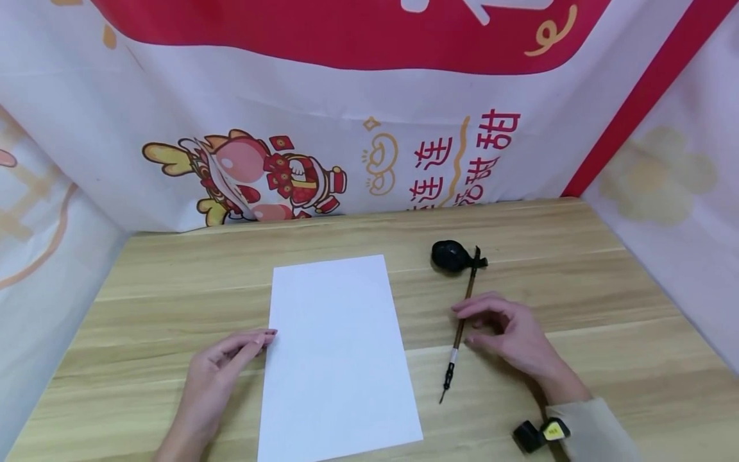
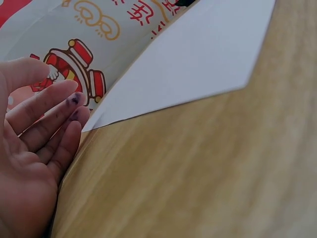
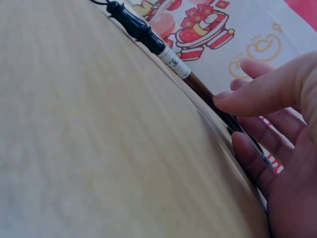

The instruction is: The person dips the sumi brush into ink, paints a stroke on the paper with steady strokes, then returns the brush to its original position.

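l. hand [image 1: 210,378] is resting at edge of paper [image 1: 340,359], fingers relaxed, gripping nothing. r. hand [image 1: 516,330] is straddling brush [image 1: 460,328], lying on bench [image 1: 156,308] r. of paper; fingers loosely parted, no firm grip seen. layout is looking done; paper is showing no marks, brush apparently n/y lifted.

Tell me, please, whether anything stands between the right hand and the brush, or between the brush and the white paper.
Nothing visible does: the right hand is right at the brush, and only tabletop shows between the brush and the white paper.
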The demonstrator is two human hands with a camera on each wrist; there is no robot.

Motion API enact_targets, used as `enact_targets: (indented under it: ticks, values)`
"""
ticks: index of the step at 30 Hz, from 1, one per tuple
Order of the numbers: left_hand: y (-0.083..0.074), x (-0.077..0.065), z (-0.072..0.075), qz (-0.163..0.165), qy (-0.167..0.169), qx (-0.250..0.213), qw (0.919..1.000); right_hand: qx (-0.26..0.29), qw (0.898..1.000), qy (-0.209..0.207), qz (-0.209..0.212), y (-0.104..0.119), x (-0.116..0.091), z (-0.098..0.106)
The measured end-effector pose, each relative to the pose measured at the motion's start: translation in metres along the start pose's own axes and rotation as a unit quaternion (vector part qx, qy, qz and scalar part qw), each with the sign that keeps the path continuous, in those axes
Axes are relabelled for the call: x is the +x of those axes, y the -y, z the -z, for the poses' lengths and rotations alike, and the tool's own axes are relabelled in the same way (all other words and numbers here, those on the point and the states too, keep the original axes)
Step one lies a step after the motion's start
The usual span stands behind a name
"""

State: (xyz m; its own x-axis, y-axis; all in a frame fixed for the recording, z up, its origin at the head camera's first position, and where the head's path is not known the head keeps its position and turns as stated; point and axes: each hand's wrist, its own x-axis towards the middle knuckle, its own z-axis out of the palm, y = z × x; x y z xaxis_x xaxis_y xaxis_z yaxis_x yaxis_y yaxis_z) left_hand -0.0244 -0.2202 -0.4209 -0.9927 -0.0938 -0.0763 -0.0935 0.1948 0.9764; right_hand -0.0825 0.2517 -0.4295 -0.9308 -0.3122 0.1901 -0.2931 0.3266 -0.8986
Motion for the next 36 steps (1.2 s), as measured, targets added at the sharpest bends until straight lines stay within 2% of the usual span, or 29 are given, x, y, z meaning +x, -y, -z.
enact_targets:
  ticks: [6, 11, 22, 25, 28, 32, 36]
  values:
    - [0.000, 0.002, 0.000, 0.009, 0.000, 0.006, 0.9999, -0.032, 0.999, 0.017, -0.002, 0.000, 0.008, -0.004]
    - [0.000, 0.003, 0.000, 0.016, 0.000, 0.021, 0.9997, -0.063, 0.997, 0.031, 0.021, -0.001, 0.016, -0.008]
    - [-0.002, 0.001, 0.000, 0.021, 0.005, 0.035, 0.9991, -0.044, 0.997, 0.038, 0.057, -0.002, 0.022, -0.010]
    - [-0.002, 0.000, -0.002, 0.005, 0.001, 0.028, 0.9996, -0.041, 0.996, 0.038, 0.067, -0.002, 0.022, -0.009]
    - [0.000, -0.001, -0.004, -0.033, -0.001, 0.044, 0.9985, -0.038, 0.996, 0.037, 0.065, -0.002, 0.020, -0.009]
    - [0.003, -0.002, -0.007, -0.081, 0.000, 0.123, 0.9891, -0.031, 0.997, 0.039, 0.054, -0.003, 0.020, -0.008]
    - [0.005, -0.002, -0.010, -0.102, 0.017, 0.198, 0.9748, -0.028, 0.998, 0.039, 0.046, -0.003, 0.020, -0.008]
